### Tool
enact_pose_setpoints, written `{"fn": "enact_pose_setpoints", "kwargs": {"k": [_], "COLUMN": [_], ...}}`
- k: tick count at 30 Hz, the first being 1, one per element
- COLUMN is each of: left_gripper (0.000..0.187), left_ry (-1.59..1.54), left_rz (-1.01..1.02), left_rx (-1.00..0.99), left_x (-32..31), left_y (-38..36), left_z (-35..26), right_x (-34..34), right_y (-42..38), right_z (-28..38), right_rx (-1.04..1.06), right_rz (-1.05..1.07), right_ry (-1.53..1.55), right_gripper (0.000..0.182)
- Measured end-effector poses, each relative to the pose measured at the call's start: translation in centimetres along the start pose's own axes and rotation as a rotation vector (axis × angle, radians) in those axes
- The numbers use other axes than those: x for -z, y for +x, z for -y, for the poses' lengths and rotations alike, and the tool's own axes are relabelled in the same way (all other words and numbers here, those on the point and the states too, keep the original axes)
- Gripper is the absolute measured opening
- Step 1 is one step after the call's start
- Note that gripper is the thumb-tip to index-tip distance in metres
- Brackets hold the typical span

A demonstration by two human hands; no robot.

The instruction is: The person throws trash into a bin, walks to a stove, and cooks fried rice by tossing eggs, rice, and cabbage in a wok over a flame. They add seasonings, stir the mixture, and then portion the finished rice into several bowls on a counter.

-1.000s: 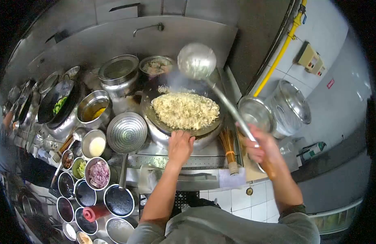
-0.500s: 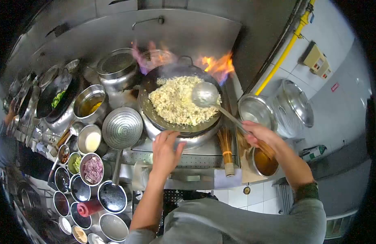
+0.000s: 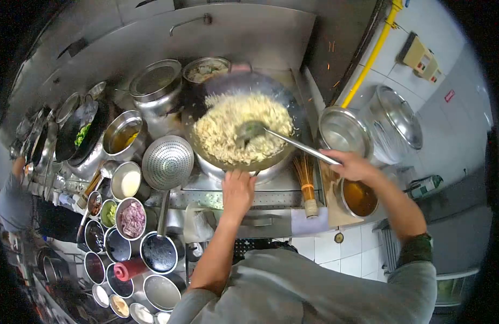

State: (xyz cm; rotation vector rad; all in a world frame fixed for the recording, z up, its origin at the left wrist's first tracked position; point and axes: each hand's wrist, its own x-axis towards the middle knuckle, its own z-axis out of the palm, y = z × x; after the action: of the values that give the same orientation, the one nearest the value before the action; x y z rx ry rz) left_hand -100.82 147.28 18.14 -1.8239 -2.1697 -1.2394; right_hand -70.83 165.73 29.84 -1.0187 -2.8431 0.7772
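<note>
A large wok (image 3: 290, 92) full of pale fried rice (image 3: 228, 124) sits over the burner, its contents blurred by motion. My left hand (image 3: 238, 190) is closed on the wok's near handle. In my right hand (image 3: 351, 165) is the long handle of a metal ladle (image 3: 250, 132), whose bowl lies in the rice. The right hand is to the right of the wok, above the counter edge.
A perforated skimmer (image 3: 167, 163), a bowl of chopped onion (image 3: 132, 218), a red bottle (image 3: 129, 269) and several pots stand left. A bamboo brush (image 3: 307, 186), a steel bowl (image 3: 344, 132) and a pot of brown liquid (image 3: 359, 198) are right. Another person (image 3: 14, 197) stands far left.
My left hand has gone from open in front of the wok to gripping its near handle. The ladle has moved down and left into the rice. Flames behind the wok have gone; sparks show.
</note>
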Motion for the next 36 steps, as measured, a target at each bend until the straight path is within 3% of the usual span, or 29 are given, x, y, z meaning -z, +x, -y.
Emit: {"fn": "enact_pose_setpoints", "kwargs": {"k": [3, 4, 5, 7, 10, 11, 14, 16, 18, 19, 22, 23, 27, 29, 31, 32, 33, 36], "left_gripper": [0.013, 0.012, 0.012, 0.012, 0.013, 0.013, 0.011, 0.011, 0.012, 0.013, 0.015, 0.016, 0.012, 0.012, 0.012, 0.012, 0.012, 0.014], "left_ry": [0.024, -0.004, -0.103, -0.095, -0.098, -0.105, -0.031, -0.034, -0.088, -0.093, -0.095, -0.070, -0.119, -0.102, -0.090, -0.084, -0.072, -0.054], "left_rz": [0.089, 0.137, -0.024, -0.008, -0.031, -0.029, -0.011, 0.067, 0.113, 0.041, 0.001, -0.032, -0.095, -0.077, -0.070, -0.068, -0.066, -0.058], "left_rx": [-0.025, -0.029, -0.087, -0.050, -0.062, -0.065, 0.021, 0.008, -0.011, -0.067, -0.048, -0.060, -0.060, -0.072, -0.080, -0.086, -0.099, -0.082], "left_x": [0.9, 2.9, 5.0, 8.1, 7.8, 6.8, 0.4, 1.1, 2.1, 2.7, 3.8, 2.5, -0.7, -1.4, -1.8, -1.9, -1.9, -2.2], "left_y": [-5.7, -7.0, -6.0, -1.8, 2.9, 3.4, -0.4, -3.6, -6.2, -4.9, 0.5, 1.8, 3.6, 3.8, 3.9, 3.7, 3.7, 3.8], "left_z": [0.4, -0.5, -2.3, -3.7, -3.5, -3.1, 1.1, 1.6, 1.2, 0.9, -0.1, 0.6, 3.2, 4.1, 4.3, 4.2, 4.3, 4.6], "right_x": [-1.0, -1.1, -0.1, 4.2, 7.3, 6.1, -0.6, -3.4, -3.3, -4.4, 2.1, 3.6, 4.0, -0.1, -4.7, -8.2, -8.9, -3.2], "right_y": [-1.6, -3.5, -4.5, -7.1, -7.4, -6.5, -1.6, -1.0, -2.9, -3.4, -5.3, -4.9, -2.5, 0.2, 4.0, 6.5, 7.8, 8.3], "right_z": [5.6, 4.4, 4.0, 6.4, 9.2, 8.4, 7.3, 8.8, 10.5, 8.7, 16.6, 19.3, 16.8, 13.1, 10.2, 5.9, 6.7, 10.1], "right_rx": [-0.375, -0.170, 0.044, -0.233, -0.293, -0.204, -0.186, -0.261, -0.171, 0.130, -0.481, -0.481, -0.259, -0.310, -0.591, -0.587, -0.653, -0.373], "right_rz": [-0.004, -0.127, -0.247, -0.016, 0.112, 0.111, -0.021, -0.160, -0.258, -0.442, -0.187, -0.251, -0.189, -0.126, 0.025, 0.171, 0.072, -0.018], "right_ry": [-0.226, -0.170, -0.125, 0.037, 0.194, 0.099, -0.001, -0.045, 0.036, -0.035, 0.899, 0.980, 1.331, 1.368, 1.408, 1.482, 1.387, 0.340], "right_gripper": [0.063, 0.063, 0.063, 0.061, 0.057, 0.055, 0.054, 0.055, 0.055, 0.054, 0.051, 0.046, 0.046, 0.047, 0.042, 0.039, 0.041, 0.045]}}
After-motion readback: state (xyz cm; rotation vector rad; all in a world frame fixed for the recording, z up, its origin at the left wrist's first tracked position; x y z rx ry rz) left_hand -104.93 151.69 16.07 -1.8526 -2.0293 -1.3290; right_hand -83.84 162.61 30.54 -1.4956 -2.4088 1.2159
